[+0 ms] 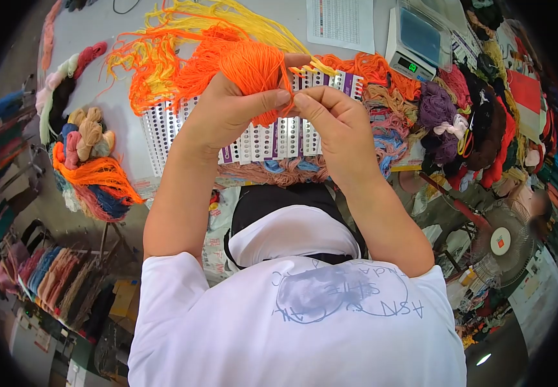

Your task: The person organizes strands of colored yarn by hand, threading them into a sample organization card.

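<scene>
My left hand is wrapped round a thick bundle of bright orange yarn, its thumb pressed across the front. Close beside that thumb, my right hand pinches a strand of the orange yarn between thumb and forefinger. Both hands are above white-and-purple cards with rows of punched holes. Loose orange yarn spreads out left of the bundle, mixed with long yellow strands. Yellow loops hang at the cards' top edge, behind my fingers.
A digital scale with a green display stands at the back right, next to a printed sheet. Coloured skeins pile up on the right. More skeins hang over the table's left edge. A fan stands at lower right.
</scene>
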Demonstrator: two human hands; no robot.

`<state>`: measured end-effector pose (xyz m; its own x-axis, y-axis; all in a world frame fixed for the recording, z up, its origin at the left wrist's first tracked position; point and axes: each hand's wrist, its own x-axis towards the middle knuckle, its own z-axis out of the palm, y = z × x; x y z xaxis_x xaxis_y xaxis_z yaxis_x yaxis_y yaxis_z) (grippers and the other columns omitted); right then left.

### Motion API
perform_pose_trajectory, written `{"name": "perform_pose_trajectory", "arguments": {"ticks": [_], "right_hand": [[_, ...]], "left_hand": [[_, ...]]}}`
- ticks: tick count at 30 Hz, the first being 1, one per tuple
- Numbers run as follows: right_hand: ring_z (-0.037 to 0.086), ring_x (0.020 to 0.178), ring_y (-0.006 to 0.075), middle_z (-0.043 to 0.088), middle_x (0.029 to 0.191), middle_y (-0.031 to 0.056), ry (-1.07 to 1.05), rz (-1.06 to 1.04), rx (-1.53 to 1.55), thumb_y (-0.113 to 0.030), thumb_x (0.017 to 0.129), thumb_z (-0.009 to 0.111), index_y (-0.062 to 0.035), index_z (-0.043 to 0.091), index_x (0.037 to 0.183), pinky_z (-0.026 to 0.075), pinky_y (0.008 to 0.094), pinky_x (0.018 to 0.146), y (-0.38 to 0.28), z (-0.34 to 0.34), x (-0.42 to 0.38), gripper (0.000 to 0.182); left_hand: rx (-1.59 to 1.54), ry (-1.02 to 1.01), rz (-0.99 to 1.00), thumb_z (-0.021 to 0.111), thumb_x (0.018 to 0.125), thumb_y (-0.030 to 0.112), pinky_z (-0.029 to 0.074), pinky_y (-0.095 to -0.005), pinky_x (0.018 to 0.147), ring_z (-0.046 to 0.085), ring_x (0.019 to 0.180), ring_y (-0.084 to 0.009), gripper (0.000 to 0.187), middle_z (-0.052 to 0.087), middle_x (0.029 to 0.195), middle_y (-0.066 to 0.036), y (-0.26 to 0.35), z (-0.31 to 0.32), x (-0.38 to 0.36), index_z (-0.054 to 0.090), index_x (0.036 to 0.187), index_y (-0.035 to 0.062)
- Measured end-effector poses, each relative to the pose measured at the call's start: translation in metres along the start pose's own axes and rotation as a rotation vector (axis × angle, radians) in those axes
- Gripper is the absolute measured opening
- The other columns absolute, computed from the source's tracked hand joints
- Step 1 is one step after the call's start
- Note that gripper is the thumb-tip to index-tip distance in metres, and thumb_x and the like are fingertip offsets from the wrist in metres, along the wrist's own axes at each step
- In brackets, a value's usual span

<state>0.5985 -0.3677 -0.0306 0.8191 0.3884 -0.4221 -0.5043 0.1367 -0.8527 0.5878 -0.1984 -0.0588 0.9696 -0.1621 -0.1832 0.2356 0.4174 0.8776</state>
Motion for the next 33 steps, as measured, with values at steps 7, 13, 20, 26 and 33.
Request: {"name": "perform_pose_trajectory", "arguments": {"ticks": [7, 13, 20, 26, 33], "right_hand": [[0.057, 0.079, 0.0083, 0.064, 0.084, 0.0056, 0.058, -0.047, 0.010, -0.012, 0.091, 0.056, 0.0019, 0.061, 0.091, 0.044, 0.0219, 0.076, 0.001, -0.001, 0.001, 0.015], [0.057, 0.075, 0.0127, 0.053, 0.069, 0.0005, -0.130, 0.092, 0.270, -0.011, 0.089, 0.052, -0.0040, 0.057, 0.083, 0.045, 0.0276, 0.080, -0.009, -0.065, 0.010, 0.010], [0.026, 0.038, 0.0045, 0.032, 0.052, -0.0061, 0.563, 0.203, 0.760, -0.007, 0.093, 0.046, -0.0066, 0.050, 0.080, 0.033, 0.0186, 0.047, -0.046, -0.435, -0.072, 0.013], [0.023, 0.039, 0.0087, 0.023, 0.051, -0.0050, 1.403, -0.187, 0.727, -0.007, 0.091, 0.042, -0.0139, 0.032, 0.067, 0.022, 0.0237, 0.037, -0.073, -0.602, -0.209, 0.027], [0.057, 0.067, 0.0123, 0.064, 0.086, 0.0060, 0.961, -0.077, -0.184, -0.012, 0.084, 0.061, -0.0003, 0.066, 0.099, 0.045, 0.0250, 0.056, 0.047, -0.380, -0.007, 0.020]], "left_hand": [[-0.148, -0.033, -0.023, 0.068, 0.079, 0.020, 0.045, -0.0282, 0.075, 0.056, 0.078, -0.0134, 0.054, 0.054, 0.080, -0.002, 0.000, -0.002, 0.005, 0.051, 0.123, -0.0057], [-0.010, -0.495, -0.297, 0.067, 0.075, 0.023, 0.032, -0.0238, 0.044, 0.041, 0.051, -0.0078, 0.041, 0.044, 0.061, 0.002, -0.004, -0.074, 0.011, 0.061, 0.106, -0.0035], [-0.385, 0.269, -0.382, 0.046, 0.096, 0.018, 0.026, -0.0175, 0.045, 0.029, 0.041, -0.0019, 0.017, 0.030, 0.055, 0.007, 0.019, -0.268, -0.011, 0.055, 0.090, 0.0043], [-0.640, 0.459, -0.113, 0.047, 0.095, 0.014, 0.028, -0.0184, 0.046, 0.030, 0.042, -0.0036, 0.017, 0.034, 0.057, 0.006, 0.025, -0.291, -0.010, 0.054, 0.086, 0.0015], [-0.384, 0.428, -0.483, 0.063, 0.087, 0.017, 0.032, -0.0162, 0.043, 0.037, 0.045, -0.0019, 0.013, 0.051, 0.065, 0.004, -0.104, -0.098, 0.062, 0.063, 0.090, 0.0052]]}}
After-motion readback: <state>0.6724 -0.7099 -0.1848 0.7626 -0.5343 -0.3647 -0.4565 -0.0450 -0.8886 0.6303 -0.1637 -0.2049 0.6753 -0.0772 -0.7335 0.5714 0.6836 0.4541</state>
